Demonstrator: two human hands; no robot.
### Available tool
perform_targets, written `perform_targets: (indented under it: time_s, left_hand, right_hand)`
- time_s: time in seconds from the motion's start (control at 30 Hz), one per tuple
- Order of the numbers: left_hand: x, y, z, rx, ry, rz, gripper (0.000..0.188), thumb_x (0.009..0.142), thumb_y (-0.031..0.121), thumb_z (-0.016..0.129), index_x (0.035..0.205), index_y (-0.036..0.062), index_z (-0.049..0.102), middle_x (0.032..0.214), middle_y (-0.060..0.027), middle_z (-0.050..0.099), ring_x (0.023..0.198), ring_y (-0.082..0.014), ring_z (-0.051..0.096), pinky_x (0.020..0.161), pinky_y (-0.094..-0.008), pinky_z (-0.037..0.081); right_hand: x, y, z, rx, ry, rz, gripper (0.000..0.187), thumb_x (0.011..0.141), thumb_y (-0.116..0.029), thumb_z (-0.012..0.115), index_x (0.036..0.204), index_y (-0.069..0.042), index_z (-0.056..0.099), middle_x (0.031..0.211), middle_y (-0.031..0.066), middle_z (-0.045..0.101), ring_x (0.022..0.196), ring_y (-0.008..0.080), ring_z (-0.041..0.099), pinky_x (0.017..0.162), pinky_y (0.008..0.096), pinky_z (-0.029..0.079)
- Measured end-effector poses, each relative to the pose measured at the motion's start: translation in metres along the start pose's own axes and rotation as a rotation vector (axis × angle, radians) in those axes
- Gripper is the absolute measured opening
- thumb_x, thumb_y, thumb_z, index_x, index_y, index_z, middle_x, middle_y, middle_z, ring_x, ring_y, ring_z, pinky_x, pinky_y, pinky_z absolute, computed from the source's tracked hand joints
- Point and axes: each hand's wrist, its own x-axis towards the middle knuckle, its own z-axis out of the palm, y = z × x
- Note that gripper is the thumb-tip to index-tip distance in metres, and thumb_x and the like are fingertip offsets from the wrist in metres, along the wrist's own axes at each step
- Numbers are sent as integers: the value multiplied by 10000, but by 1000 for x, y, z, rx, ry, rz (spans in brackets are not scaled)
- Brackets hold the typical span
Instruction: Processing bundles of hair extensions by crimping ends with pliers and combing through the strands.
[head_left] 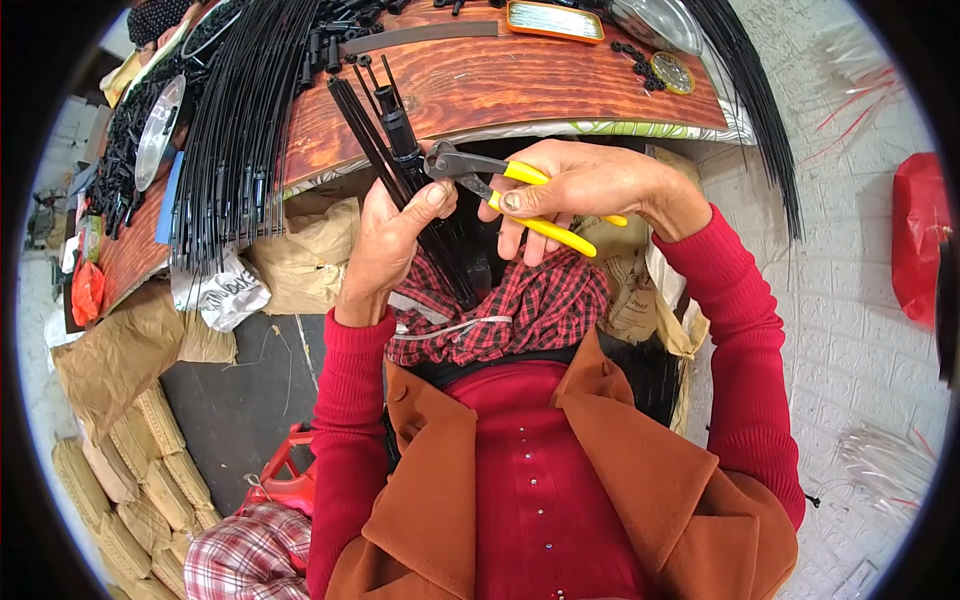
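My left hand (395, 235) is closed around a bundle of thin black rods (362, 125), its thumb lying along the side. Among the rods stands a thicker black tubular fitting (398, 128) with a narrower top. The rods run down below the hand toward my lap. In my right hand (600, 185) is a pair of end-cutting pliers (547, 227) with yellow handles, my fingers between and around the grips. The grey metal jaws are right beside the fitting, just above my left thumb; whether they touch it I cannot tell.
A curved wood-grain table (550, 90) lies ahead. Long black rods (235, 130) hang over its left edge, more (750, 100) at the right. Small black parts, a clear dish (160, 135) and an orange-rimmed tin (555, 20) sit on it. Checked cloth (500, 310) covers my lap.
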Motion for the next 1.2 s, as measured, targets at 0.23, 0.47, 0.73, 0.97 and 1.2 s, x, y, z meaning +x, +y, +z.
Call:
perform_targets:
  time_s: [0.23, 0.47, 0.73, 0.97, 1.2]
  left_hand:
    - [1, 3, 7, 45, 63, -5, 151, 826, 97, 561, 916, 14, 475, 784, -25, 511, 707, -96, 466, 654, -244, 401]
    - [1, 5, 10, 92, 95, 18, 131, 830, 111, 556, 881, 22, 475, 761, -21, 501, 693, -92, 455, 637, -239, 388]
    - [0, 6, 10, 141, 91, 14, 138, 831, 124, 551, 877, 25, 467, 740, -21, 495, 685, -92, 449, 626, -239, 377]
    - [-1, 6, 7, 120, 80, 8, 147, 830, 124, 552, 891, 23, 463, 743, -26, 499, 682, -99, 451, 628, -247, 379]
    - [-2, 8, 3, 31, 18, -6, 208, 816, 125, 575, 945, 14, 456, 750, -30, 479, 680, -108, 438, 626, -259, 376]
  right_hand:
    - [-1, -7, -2, -35, -31, 42, 373, 876, -280, 461, 1029, 61, 466, 866, 179, 607, 697, 223, 634, 626, 280, 520]
    - [-1, -7, -3, 50, -78, 21, 435, 854, -319, 489, 1031, 78, 468, 859, 179, 608, 690, 221, 635, 616, 267, 520]
    - [0, -4, -1, 91, -78, 30, 431, 843, -343, 504, 985, 64, 503, 770, 144, 609, 635, 201, 626, 576, 260, 518]
    - [3, -2, -3, 53, -90, 21, 405, 849, -335, 507, 957, 55, 516, 725, 110, 592, 597, 166, 608, 551, 245, 511]
    - [7, 5, 2, 65, -53, -14, 381, 860, -353, 495, 878, 27, 527, 630, 49, 531, 502, 108, 533, 472, 215, 467]
